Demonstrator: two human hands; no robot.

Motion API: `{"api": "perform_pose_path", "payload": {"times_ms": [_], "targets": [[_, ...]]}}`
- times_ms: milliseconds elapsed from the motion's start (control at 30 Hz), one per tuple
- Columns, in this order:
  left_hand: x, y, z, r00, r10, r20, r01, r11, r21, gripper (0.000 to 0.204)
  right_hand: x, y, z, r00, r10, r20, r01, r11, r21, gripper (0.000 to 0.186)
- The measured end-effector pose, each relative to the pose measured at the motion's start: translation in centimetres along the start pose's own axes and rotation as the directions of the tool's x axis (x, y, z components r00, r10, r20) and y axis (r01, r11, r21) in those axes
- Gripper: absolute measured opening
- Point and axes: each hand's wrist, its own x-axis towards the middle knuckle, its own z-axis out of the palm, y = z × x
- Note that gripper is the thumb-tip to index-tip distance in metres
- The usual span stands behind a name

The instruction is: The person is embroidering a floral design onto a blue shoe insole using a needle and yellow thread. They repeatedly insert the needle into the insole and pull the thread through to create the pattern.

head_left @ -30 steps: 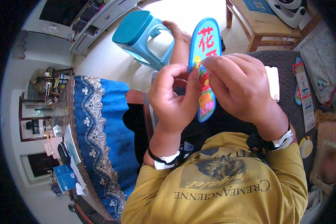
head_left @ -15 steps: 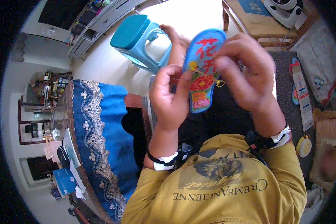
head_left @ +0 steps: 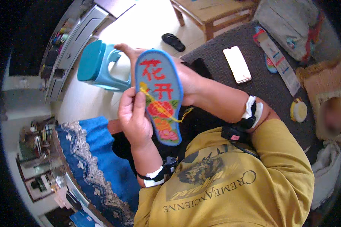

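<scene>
An upright blue-edged insole (head_left: 163,128), stitched with red characters and red, orange and pink flowers, is held up at the middle of the head view. My left hand (head_left: 134,119) pinches its left edge, thumb on the face and fingers closed. A yellow thread (head_left: 178,120) crosses the stitching and hangs in a loop past the right edge. My right hand (head_left: 189,83) is behind the upper right part of the insole, its fingers hidden, so I cannot tell what they hold.
A grey sofa (head_left: 219,64) bears a white slab (head_left: 236,64), a printed strip (head_left: 280,64), another insole (head_left: 269,65) and a round yellow item (head_left: 298,111). Beyond are a turquoise stool (head_left: 91,60), black sandal (head_left: 173,42) and wooden chair (head_left: 202,13). A blue-draped table (head_left: 94,159) stands left.
The view has turned. The insole has moved down and left and faces me more squarely. My right hand has gone from its front to behind it, and yellow thread now lies across the face.
</scene>
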Motion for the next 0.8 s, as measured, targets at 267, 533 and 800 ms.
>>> {"api": "perform_pose_path", "payload": {"times_ms": [267, 533, 800], "targets": [[0.1, 0.7, -3.3, 0.998, -0.021, -0.062, -0.007, 0.906, -0.424, 0.024, 0.3, -3.9, -1.2, 0.988, -0.133, 0.084, 0.092, 0.921, 0.377, 0.017], [0.4, 4.5, -11.9, 0.986, 0.158, 0.045, -0.072, 0.660, -0.748, 0.012, -0.2, -11.3, -11.4, 0.800, -0.415, -0.434, 0.383, 0.909, -0.163, 0.018], [1.6, 3.2, -8.4, 0.957, 0.076, 0.279, 0.238, 0.344, -0.908, 0.016, -0.2, -10.4, -9.0, 0.626, -0.691, -0.360, 0.457, 0.700, -0.549, 0.015]]}}
